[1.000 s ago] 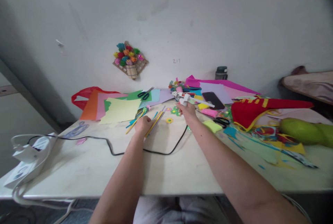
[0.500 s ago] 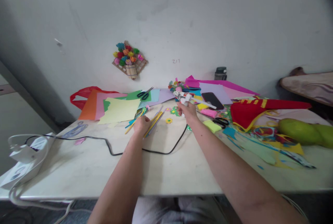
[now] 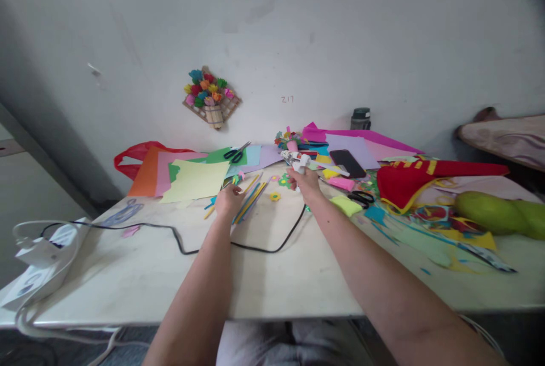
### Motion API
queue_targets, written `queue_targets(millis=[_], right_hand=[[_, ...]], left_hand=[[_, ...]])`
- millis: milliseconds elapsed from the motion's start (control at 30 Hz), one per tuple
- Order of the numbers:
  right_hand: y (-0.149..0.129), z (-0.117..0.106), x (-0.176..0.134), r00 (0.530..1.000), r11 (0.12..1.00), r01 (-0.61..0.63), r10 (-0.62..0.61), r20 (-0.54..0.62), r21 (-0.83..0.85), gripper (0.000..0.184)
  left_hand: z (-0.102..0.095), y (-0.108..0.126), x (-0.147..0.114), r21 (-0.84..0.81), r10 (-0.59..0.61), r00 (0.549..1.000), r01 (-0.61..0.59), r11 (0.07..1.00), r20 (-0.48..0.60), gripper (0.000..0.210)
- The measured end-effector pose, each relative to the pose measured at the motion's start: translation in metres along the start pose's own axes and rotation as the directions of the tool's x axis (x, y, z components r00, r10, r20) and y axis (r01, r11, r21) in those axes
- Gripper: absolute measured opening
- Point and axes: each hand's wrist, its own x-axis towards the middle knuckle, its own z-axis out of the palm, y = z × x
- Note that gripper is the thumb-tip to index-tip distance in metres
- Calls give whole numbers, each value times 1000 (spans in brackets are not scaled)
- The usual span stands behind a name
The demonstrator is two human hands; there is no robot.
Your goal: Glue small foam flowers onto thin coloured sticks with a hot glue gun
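Observation:
My right hand (image 3: 304,183) is wrapped round a white hot glue gun (image 3: 301,163), its nozzle to the left and a long pale glue stick (image 3: 330,168) out of its back. A black cord (image 3: 293,231) trails from it. My left hand (image 3: 229,198) is closed, with a thin yellow paper stick (image 3: 253,183) slanting up and right from its fingertips; the grip itself is partly hidden. Just right of that hand lie several blue, yellow and purple paper sticks (image 3: 251,202). Small paper flowers, one of them yellow (image 3: 275,197), lie between the hands.
Coloured paper sheets (image 3: 198,179), scissors (image 3: 237,154) and a phone (image 3: 347,163) lie at the back. Black-handled scissors (image 3: 361,198), a red cloth piece (image 3: 400,187) and paper scraps spread rightward. A power strip (image 3: 42,269) stands left; its cord crosses the table.
My left hand has shifted slightly left, and a yellow paper stick now shows beyond its fingertips. The glue gun in my right hand has moved slightly left.

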Motion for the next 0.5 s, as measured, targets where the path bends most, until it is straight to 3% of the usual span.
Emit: queue_targets(millis=[333, 500], right_hand=[[-5, 0, -5, 999, 999, -42, 42, 22, -26, 20], [-7, 1, -8, 998, 998, -53, 54, 12, -21, 19]], left_hand=[[4, -2, 2, -75, 70, 990, -61, 995, 121, 20], [0, -1, -1, 2, 60, 993, -61, 998, 101, 15]])
